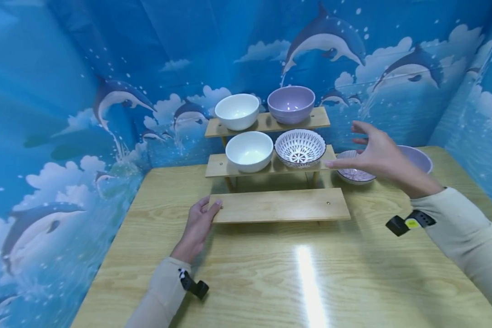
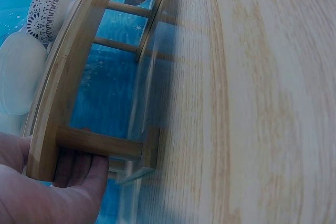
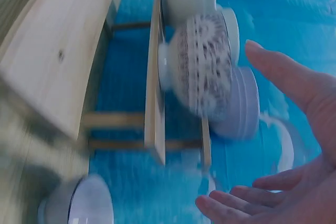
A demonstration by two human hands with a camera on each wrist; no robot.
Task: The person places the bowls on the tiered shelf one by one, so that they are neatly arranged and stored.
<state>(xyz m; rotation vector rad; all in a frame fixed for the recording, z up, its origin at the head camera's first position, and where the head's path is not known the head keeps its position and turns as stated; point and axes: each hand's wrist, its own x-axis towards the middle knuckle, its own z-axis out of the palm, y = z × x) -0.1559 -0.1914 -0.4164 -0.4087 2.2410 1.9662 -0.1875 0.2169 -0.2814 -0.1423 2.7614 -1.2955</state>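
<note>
My left hand (image 1: 196, 224) grips the left end of the lowest board (image 1: 280, 206) of a three-tier wooden rack, thumb on top. In the left wrist view its fingers (image 2: 94, 174) curl under the board beside a support bar. My right hand (image 1: 381, 155) is in the air to the right of the rack, thumb and fingers spread wide with nothing between them. Nearest to it on the middle board (image 1: 219, 167) is a black-and-white patterned bowl (image 1: 300, 148), beside a white bowl (image 1: 250, 152). On the top board (image 1: 264, 122) sit another white bowl (image 1: 237, 111) and a purple bowl (image 1: 291, 105).
Right of the rack, a second patterned bowl (image 1: 354, 176) and another purple bowl (image 1: 418, 158) stand on the wooden table (image 1: 237, 278), partly behind my right hand and forearm. A blue dolphin-print backdrop (image 1: 229, 50) closes off the back and both sides.
</note>
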